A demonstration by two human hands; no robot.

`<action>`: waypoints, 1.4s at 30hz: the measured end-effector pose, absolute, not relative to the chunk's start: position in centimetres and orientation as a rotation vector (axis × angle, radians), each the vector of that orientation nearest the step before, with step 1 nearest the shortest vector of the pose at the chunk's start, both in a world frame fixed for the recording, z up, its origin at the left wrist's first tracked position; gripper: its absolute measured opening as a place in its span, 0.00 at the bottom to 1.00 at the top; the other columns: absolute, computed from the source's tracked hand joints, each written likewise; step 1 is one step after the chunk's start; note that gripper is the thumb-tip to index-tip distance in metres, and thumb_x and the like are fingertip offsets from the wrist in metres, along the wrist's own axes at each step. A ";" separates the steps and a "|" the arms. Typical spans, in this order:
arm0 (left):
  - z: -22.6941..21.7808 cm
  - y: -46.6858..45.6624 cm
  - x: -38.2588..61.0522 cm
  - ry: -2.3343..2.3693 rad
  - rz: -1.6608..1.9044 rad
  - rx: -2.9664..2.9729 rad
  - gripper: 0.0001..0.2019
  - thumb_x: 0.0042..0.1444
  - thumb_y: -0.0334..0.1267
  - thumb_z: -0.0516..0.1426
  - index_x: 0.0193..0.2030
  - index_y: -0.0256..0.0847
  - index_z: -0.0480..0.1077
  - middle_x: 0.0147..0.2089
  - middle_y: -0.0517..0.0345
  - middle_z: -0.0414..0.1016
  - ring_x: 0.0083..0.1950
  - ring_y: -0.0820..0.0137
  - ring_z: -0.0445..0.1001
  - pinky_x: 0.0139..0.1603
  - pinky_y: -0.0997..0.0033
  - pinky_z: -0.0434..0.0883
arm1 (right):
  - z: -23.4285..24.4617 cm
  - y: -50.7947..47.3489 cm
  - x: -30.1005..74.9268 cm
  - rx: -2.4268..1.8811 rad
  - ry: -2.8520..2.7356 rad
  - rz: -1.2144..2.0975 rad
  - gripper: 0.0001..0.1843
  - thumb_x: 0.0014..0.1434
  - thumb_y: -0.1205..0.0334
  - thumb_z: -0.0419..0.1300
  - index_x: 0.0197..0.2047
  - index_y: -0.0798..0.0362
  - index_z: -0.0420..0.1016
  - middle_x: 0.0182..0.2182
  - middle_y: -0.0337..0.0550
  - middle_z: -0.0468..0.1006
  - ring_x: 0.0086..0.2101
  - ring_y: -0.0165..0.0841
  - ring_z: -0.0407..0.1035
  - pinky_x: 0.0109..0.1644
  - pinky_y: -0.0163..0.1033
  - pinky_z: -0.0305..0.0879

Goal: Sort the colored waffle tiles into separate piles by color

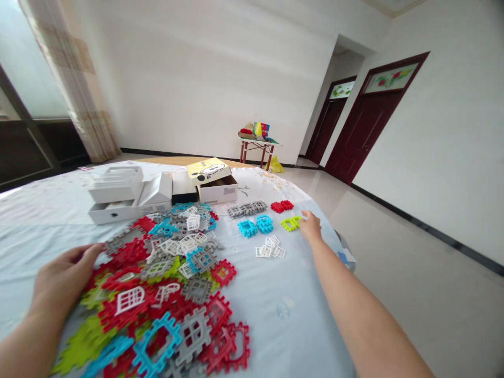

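Lime tile (290, 223) just left of right hand (311, 227), fingertips touching, closure indeterminate; left hand (65, 281) spread on tile pile (169, 294), well apart.

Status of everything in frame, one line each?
Left hand: open, resting on edge of loose pile.
Right hand: stretched out beside green pieces; grip unclear.
Loose pile: mixed colours, unsorted.
Sorted pieces: small single-colour groups.
Cardboard box: open, yellow lid askew.

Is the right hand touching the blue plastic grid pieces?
Apart. The head view shows pale blue cloth and the lime-green plastic piece lying between the right hand and the blue plastic grid pieces.
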State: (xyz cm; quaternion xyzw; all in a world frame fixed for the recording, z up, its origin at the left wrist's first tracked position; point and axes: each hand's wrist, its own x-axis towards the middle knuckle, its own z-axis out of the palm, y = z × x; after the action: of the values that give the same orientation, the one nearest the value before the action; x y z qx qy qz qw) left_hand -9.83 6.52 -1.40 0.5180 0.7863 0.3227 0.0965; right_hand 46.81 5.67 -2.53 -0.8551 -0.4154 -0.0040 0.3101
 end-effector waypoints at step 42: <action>0.0 5.6 -8.6 2.298 0.858 1.511 0.26 0.47 0.55 0.49 0.44 0.38 0.71 0.27 0.57 0.71 0.31 0.68 0.67 0.29 0.73 0.61 | 0.6 -0.6 29.1 -1.523 -2.250 0.220 0.24 0.49 0.51 0.59 0.48 0.54 0.68 0.40 0.46 0.72 0.42 0.36 0.65 0.47 0.39 0.59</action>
State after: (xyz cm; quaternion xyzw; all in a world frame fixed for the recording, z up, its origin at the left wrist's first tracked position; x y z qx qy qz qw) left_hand -8.56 5.62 0.00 0.5202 0.7908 0.2952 0.1298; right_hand 29.08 -0.61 0.63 -0.5468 -0.8076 0.0791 0.2063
